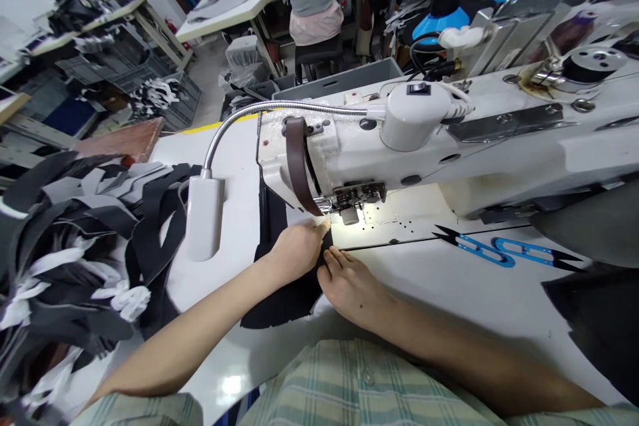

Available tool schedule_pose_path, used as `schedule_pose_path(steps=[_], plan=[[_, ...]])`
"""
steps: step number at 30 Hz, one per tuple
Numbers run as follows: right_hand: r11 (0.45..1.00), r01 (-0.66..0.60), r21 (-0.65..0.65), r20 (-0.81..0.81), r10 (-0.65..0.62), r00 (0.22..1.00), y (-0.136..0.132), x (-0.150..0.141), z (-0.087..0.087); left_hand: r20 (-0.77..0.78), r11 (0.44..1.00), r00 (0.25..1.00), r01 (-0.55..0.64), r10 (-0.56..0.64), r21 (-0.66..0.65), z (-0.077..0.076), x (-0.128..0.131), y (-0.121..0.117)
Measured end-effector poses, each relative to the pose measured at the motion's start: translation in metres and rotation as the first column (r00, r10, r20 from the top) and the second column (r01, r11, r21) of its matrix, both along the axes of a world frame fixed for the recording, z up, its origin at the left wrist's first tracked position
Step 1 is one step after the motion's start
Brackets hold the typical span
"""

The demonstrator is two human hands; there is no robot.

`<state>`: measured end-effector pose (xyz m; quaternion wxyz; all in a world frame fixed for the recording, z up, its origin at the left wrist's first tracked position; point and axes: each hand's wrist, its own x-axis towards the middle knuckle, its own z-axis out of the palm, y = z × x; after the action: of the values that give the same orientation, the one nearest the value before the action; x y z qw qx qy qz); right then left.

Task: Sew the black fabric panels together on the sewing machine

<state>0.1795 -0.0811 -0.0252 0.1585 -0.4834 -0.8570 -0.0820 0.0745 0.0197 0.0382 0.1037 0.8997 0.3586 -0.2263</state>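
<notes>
"Beside the needle end of the sewing machine (354,160), where does the black fabric (282,299) lie?"

"Flat on the white tabletop (424,293), its upper part beside the machine's stitching parts (352,198). Both hands meet near its right edge, presumably to control alignment."

"How are they posed?"

"The left hand (295,249) is curled narrow over the cloth, fingertips towards the stitching parts, probably for close guidance. The right hand (352,285) has its fingers drawn together at the edge, apparently steadying it. Whether either pinches the fabric cannot be told; the fingers hide the contact."

"And the surroundings?"

"Two blue thread snips (482,249) (534,253) lie right of the hands, likely for easy reach. Left of the fabric, a white lamp (206,223) hangs from a flexible metal neck (279,105), a mounting that permits adjustment; loose strips (160,219) are heaped beyond it."
</notes>
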Motion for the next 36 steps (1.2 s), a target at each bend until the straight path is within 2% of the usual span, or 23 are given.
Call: schedule_pose_path(steps=[10,14,18,22,25,30,36], plan=[[0.995,0.033,0.095,0.063,-0.039,0.997,0.004,0.000,-0.007,-0.074,0.997,0.997,-0.007,0.013,0.076,0.003,0.018,0.004],[0.986,0.042,0.159,0.073,-0.054,0.996,0.011,-0.002,-0.012,0.022,0.989,0.997,-0.070,0.068,0.134,-0.004,0.025,0.005],[0.978,0.074,0.195,0.082,-0.092,0.992,0.009,-0.006,-0.011,0.186,0.975,0.975,-0.152,0.121,0.163,-0.013,0.011,0.002],[0.982,0.063,0.176,0.070,-0.077,0.995,0.001,-0.008,-0.007,0.359,0.958,0.932,-0.048,-0.059,0.282,-0.021,-0.020,-0.001],[0.985,0.056,0.165,0.069,-0.068,0.995,0.000,-0.008,-0.007,0.439,0.963,0.883,0.052,-0.168,0.263,-0.028,-0.034,0.002],[0.982,0.059,0.179,0.081,-0.074,0.994,0.004,-0.008,-0.013,0.439,0.960,0.877,0.076,-0.193,0.271,-0.041,-0.029,0.008],[0.981,0.055,0.189,0.060,-0.067,0.996,0.006,-0.011,-0.021,0.350,0.921,0.900,0.124,-0.262,0.370,-0.042,-0.017,0.011]])
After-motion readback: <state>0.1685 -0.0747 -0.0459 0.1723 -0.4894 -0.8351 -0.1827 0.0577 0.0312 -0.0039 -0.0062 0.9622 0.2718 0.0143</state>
